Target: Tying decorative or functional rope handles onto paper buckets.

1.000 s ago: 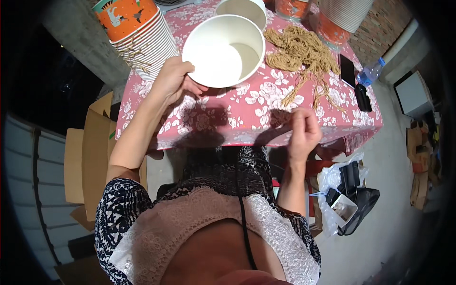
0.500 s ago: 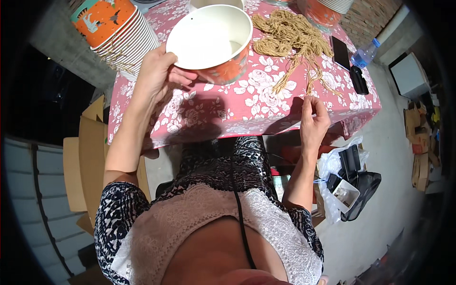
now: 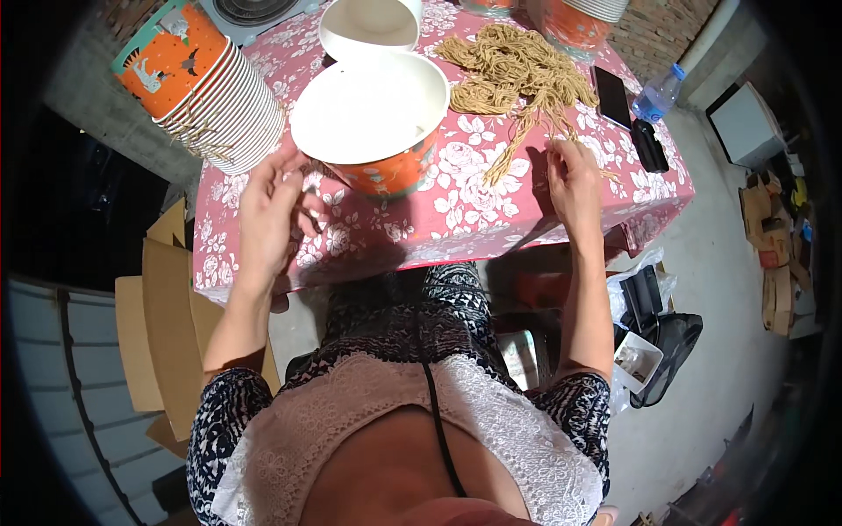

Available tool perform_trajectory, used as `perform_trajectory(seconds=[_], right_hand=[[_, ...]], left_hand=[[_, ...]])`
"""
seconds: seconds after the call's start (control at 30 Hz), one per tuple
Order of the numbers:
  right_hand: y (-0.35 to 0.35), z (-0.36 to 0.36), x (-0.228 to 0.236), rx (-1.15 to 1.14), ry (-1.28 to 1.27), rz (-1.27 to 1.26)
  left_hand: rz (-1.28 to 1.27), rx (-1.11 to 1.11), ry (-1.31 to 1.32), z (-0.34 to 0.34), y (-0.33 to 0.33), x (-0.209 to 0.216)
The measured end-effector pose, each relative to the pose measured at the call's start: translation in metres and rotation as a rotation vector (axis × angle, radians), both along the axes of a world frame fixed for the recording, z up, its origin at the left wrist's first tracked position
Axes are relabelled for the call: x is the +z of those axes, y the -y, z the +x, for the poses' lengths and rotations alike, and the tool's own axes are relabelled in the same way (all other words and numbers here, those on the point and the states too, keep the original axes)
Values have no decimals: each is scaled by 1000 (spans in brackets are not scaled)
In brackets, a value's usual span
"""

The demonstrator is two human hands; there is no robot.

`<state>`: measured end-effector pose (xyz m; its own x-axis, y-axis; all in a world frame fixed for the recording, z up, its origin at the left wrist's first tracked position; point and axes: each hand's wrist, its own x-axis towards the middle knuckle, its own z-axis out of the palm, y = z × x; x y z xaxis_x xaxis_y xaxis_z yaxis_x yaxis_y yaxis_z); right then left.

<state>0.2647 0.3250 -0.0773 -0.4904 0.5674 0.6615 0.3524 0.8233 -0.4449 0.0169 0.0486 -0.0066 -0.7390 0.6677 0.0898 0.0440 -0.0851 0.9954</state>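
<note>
A large paper bucket (image 3: 386,175), white inside with an orange printed outside, stands on the table in front of me. To its left my left hand (image 3: 270,206) is off the rim, its fingers apart and nothing in them. My right hand (image 3: 575,180) is over the front right of the table with its fingers curled together, right at the loose ends of a tan twine bundle (image 3: 517,74). What its fingertips pinch, if anything, is hidden. Behind the bucket a second white bucket (image 3: 368,26) lies tipped, its mouth towards me.
A tall leaning stack of orange paper buckets (image 3: 232,110) stands at the left, with twine strands on its side. On the right are a phone (image 3: 611,95), a black case (image 3: 649,147) and a water bottle (image 3: 660,95). A flowered pink cloth (image 3: 478,210) covers the table.
My left hand has let go of the bucket's rim and opened beside it. The bucket now stands on the table. My right hand has moved slightly farther forward, towards the twine ends.
</note>
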Motion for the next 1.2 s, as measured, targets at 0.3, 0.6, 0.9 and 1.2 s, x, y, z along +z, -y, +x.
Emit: perform_trajectory(seconds=[0.3,0.6,0.9,1.2], right_hand=[[-41,-39,23,202,171,404],[-11,-19,40,362,238,95],[49,-6,32,329,89,-293],[91,-10,28,685,-490,-1034]], left_hand=[[-156,75,70,22,31,-44],[-87,25,52,24,44,-49],[-84,-278,157,66,12,-32],[-73,-370,-153,82,-4,-26]])
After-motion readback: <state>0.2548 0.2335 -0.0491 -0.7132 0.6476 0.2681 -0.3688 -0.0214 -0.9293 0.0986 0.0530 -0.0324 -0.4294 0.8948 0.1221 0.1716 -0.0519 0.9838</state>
